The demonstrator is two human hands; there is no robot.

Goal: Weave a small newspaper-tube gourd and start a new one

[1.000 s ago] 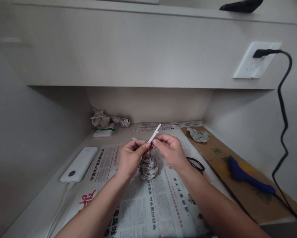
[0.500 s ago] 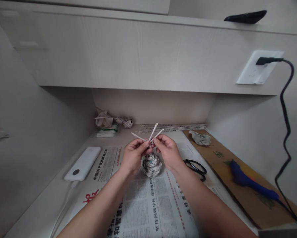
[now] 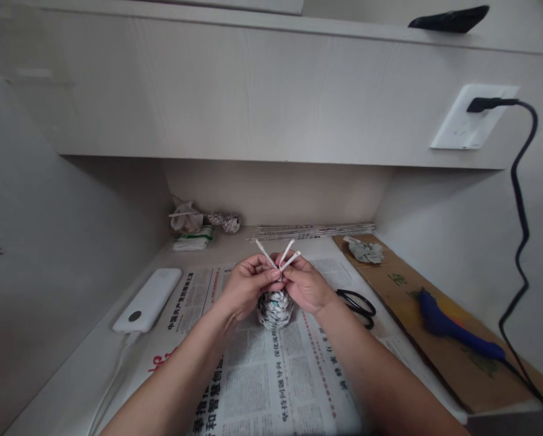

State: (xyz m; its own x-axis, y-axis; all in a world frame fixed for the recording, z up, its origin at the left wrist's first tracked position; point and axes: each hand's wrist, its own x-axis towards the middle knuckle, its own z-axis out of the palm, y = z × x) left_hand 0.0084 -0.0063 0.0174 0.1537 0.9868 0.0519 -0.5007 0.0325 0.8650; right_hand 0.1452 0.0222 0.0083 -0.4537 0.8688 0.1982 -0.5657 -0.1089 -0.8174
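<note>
A woven ball-like piece of rolled newspaper strips (image 3: 275, 310) rests on the newspaper (image 3: 248, 381) between my wrists. Three white paper strips (image 3: 287, 251) fan upward from its narrow top. My left hand (image 3: 256, 280) is closed, thumb and fingers pinching the strips from the left. From the right, my right hand (image 3: 306, 280) pinches them too, its thumb close to the left one. The exact spot where the strips cross is partly hidden by the fingertips. Black-handled scissors (image 3: 357, 306) lie just right of my right wrist, their blades hidden.
A white power bank (image 3: 148, 301) with a cable lies at left. On cardboard (image 3: 389, 278) at right sit a blue glue gun (image 3: 457, 336) and a crumpled cloth (image 3: 365, 250). Paper rods (image 3: 312, 231), another woven piece (image 3: 226, 222) and a tissue pack (image 3: 193, 238) lie behind. A drawer front (image 3: 271, 91) overhangs.
Both hands have come slightly lower, closer to the woven ball's top. The left strip now points more steeply upward, and the others lean further right. The view has shifted a little.
</note>
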